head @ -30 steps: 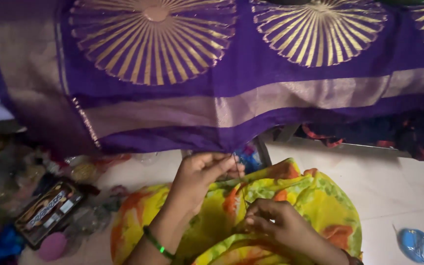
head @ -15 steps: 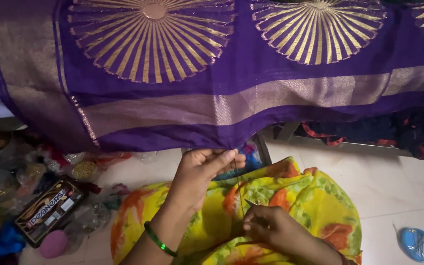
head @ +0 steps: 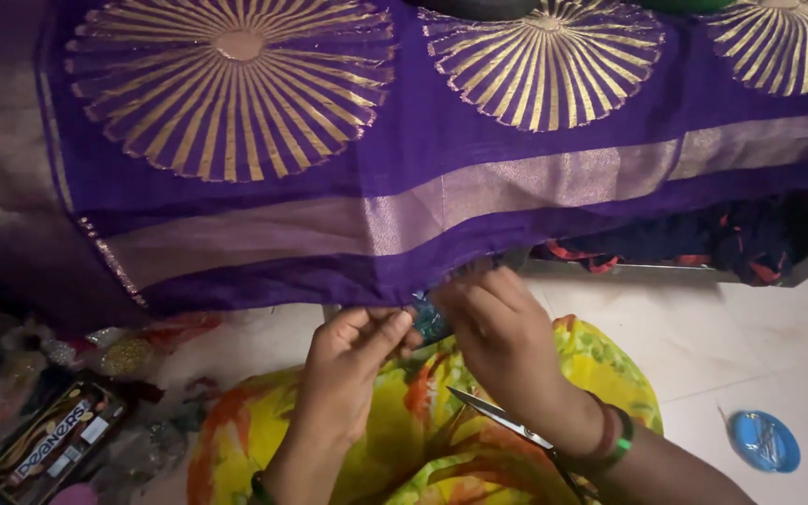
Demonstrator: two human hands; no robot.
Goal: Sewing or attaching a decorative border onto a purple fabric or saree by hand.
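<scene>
Fingers (head: 387,329) of both hands pinch the purple cloth's (head: 441,140) lower edge, scissors (head: 502,421) lying just below.

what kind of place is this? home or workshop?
Probably a home sewing corner on the floor, not a factory. Both hands work the hem of a purple and gold cloth; scissors lie on yellow fabric, with a small blue tin on pale floor tiles.

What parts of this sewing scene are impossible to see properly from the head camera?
- The small blue thing between the hands: mostly covered by the left hand and right hand.
- Any thread or needle at the purple cloth hem: too thin to tell.
- The scissors: handles hidden under the right wrist.
- The blue round lid: its contents are too small.
- Clutter at left: dark, blurred.
</scene>
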